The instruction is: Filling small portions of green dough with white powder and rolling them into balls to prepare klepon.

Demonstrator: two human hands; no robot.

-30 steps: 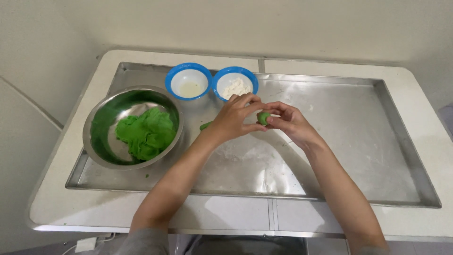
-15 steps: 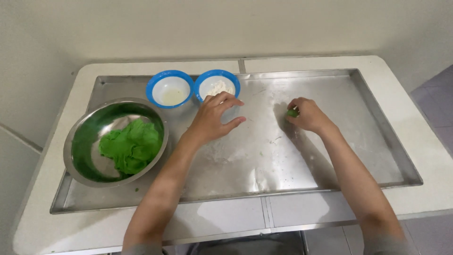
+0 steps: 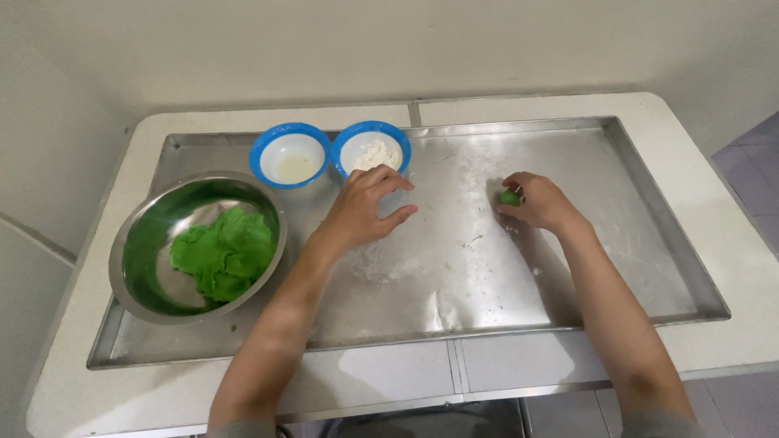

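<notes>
My right hand [image 3: 542, 203] rests on the steel tray [image 3: 633, 243], fingers curled around a small green dough piece [image 3: 510, 197] that touches the tray surface. My left hand [image 3: 367, 207] hovers with fingers spread over the floured middle of the tray, just below the blue bowl of white flour [image 3: 372, 150]. It holds nothing. A second blue bowl [image 3: 290, 154] with a pale liquid stands to the left of the flour bowl. A steel mixing bowl [image 3: 142, 243] holding a lump of green dough [image 3: 223, 253] sits at the tray's left end.
The tray lies on a white table [image 3: 730, 162] set against a pale wall. Flour dust covers the tray's middle [image 3: 454, 259]. The tray has a raised rim all round. Tiled floor [image 3: 751, 158] shows at the far right.
My hands have separated: the right carried the small green piece rightward and down onto the tray, while the left drifted left towards the flour bowl. The camera view shifted too.
</notes>
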